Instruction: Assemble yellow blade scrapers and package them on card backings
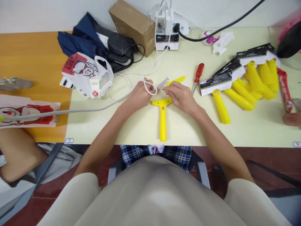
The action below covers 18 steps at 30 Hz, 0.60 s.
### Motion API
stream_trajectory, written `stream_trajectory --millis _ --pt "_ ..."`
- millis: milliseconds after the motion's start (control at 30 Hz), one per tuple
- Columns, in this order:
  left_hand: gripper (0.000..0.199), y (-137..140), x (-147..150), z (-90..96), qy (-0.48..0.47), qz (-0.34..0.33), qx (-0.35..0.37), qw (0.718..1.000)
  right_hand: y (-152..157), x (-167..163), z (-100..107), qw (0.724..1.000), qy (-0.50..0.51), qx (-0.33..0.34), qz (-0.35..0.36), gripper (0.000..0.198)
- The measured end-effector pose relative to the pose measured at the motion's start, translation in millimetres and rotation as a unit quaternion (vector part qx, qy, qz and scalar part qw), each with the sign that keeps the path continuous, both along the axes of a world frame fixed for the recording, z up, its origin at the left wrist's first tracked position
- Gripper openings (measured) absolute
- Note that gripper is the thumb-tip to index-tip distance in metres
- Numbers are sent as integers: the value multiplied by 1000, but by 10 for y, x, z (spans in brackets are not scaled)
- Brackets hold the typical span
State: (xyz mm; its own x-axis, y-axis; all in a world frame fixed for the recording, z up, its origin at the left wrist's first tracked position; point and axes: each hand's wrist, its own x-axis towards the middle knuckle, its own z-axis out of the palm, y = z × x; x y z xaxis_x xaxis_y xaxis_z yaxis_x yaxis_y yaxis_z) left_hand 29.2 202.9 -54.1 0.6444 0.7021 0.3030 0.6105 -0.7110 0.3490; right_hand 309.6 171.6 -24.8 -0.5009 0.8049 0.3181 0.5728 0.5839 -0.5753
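My left hand (141, 94) is closed, pinching one end of a thin grey metal blade (162, 83); a loop of white cable crosses in front of these fingers. My right hand (180, 95) has thumb and forefinger pressed together near the same blade, and what they hold, if anything, is too small to make out. Below both hands lies a yellow T-shaped scraper handle (163, 121) with its head toward the wall. A flat yellow strip (176, 80) rests beyond my right hand. Just right of that hand is a screwdriver (198, 73) with a red handle.
Several yellow scrapers (242, 95) with black-and-white cards lie at the right. A plastic bag (87, 73), dark bag (115, 50), cardboard box (133, 25) and power strip (164, 25) line the back. A grey cable (94, 110) crosses from the left. Another person's arm (21, 153) is at left.
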Motion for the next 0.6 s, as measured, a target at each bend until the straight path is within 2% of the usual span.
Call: stream_trajectory --millis 133,300,433,600 --pt "41 -97 -20 34 -43 -22 16 999 -34 37 -31 998 2 -40 41 64" --pt "40 -121 29 -23 -129 48 23 990 -52 85 -30 994 -45 -51 87 89" --pt "33 -168 67 -43 -187 51 -1 981 -55 79 -5 990 -63 -77 100 86" --pt "44 -232 108 2 -196 66 -23 978 -56 60 -38 987 -46 -123 95 83"
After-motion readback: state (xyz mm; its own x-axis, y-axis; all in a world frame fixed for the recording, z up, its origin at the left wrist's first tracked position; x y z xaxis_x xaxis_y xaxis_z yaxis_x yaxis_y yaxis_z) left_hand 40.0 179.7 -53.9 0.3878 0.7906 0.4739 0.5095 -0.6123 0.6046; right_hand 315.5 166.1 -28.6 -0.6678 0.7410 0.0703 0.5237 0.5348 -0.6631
